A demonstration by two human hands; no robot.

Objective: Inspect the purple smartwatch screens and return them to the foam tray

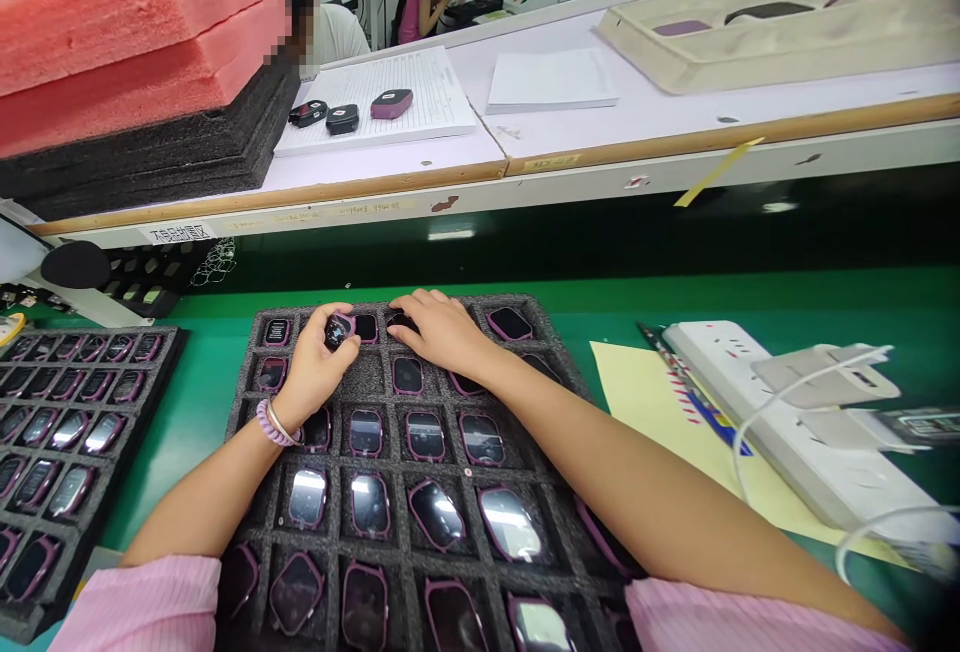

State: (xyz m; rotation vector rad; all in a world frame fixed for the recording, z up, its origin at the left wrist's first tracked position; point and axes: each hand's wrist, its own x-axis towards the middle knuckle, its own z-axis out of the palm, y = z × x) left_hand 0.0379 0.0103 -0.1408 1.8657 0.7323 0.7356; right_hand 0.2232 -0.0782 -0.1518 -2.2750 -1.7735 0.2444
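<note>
My left hand [315, 362] is closed on a purple-rimmed smartwatch case [340, 331], pinched between thumb and fingers above the back rows of a dark grey foam tray [341, 467]. At the tray's back row, my right hand [442, 330] has its thumb and fingers around another dark watch case [400, 320], partly covered by the hand. Between both hands a watch case [366, 328] lies in its compartment. Similar strapless cases, such as one with a lit face [277, 332], sit screen up in the other compartments.
A second foam tray [169, 362] of watch cases lies at left. To the right are a white power strip [795, 442] with cables and yellow paper [622, 382]. A shelf [555, 147] above bears foam blocks [142, 32], papers and small devices. Other people sit beyond.
</note>
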